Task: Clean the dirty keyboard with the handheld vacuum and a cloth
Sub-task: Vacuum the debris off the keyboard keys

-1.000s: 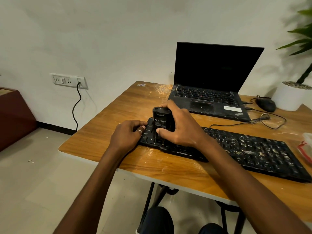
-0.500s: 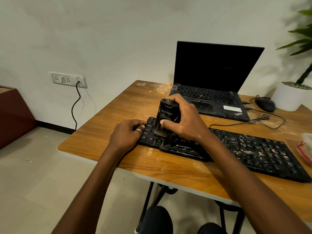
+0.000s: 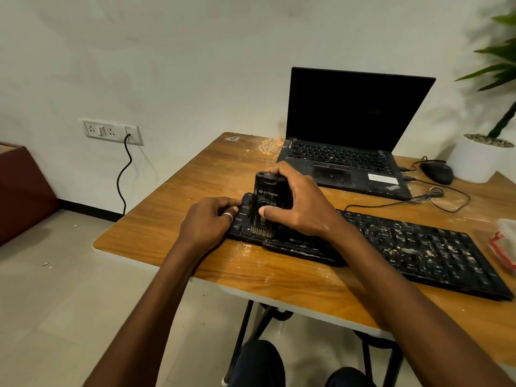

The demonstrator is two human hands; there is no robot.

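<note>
Now right hand [image 3: 301, 208] fingers wrap the vacuum [image 3: 266, 192], brush on keyboard [image 3: 418, 247]; left hand [image 3: 208, 223] fingers grip its end.

Silver ring [image 3: 228, 216] on left hand [image 3: 208, 223]

The keyboard [image 3: 418, 247] is laid across the near part of the table [image 3: 181, 208]. The vacuum [image 3: 265, 202] is stood on its left end, gripped by the right hand [image 3: 301, 208], and that end is held by the left hand [image 3: 206, 222], just left of the vacuum. The laptop [image 3: 349, 135] is set behind the keyboard, with the mouse [image 3: 437, 172] to its right and the pot [image 3: 474, 160] further right.
</note>
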